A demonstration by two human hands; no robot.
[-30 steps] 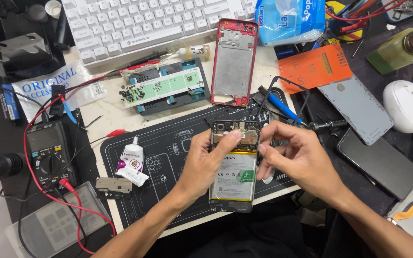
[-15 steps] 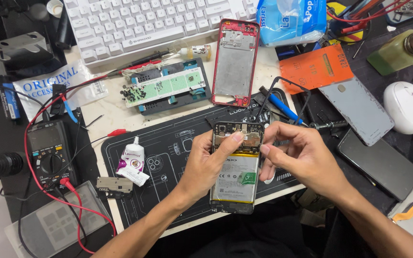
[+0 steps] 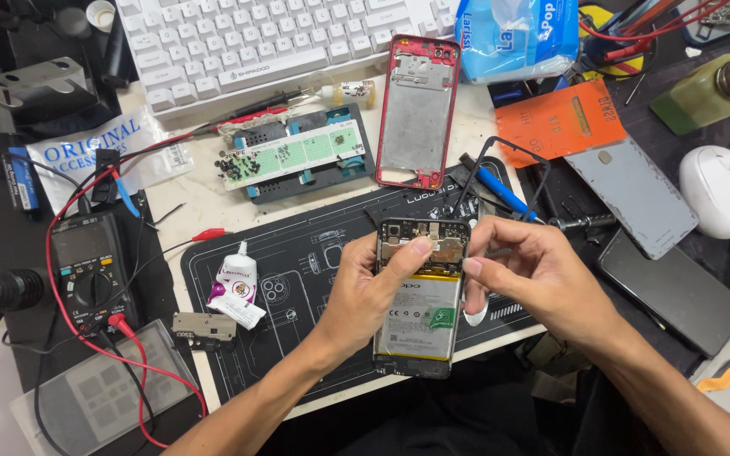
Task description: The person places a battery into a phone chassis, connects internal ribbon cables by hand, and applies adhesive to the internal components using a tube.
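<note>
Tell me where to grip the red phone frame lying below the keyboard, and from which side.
Grip the red phone frame across its two long side rails near mid-length, coming from above. It lies flat and narrow, with bare table on the left; the blue packet crowds its upper right.

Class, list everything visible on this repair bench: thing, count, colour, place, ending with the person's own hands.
opened phone: 1, black with white battery, centre, held
red frame: 1, red, above mat
keyboard: 1, white, top
work mat: 1, black, centre
multimeter: 1, black, left
glue tube: 1, white, on mat
mouse: 1, white, right
orange card: 1, orange, upper right
left hand: grips phone
right hand: at phone's right edge
</note>
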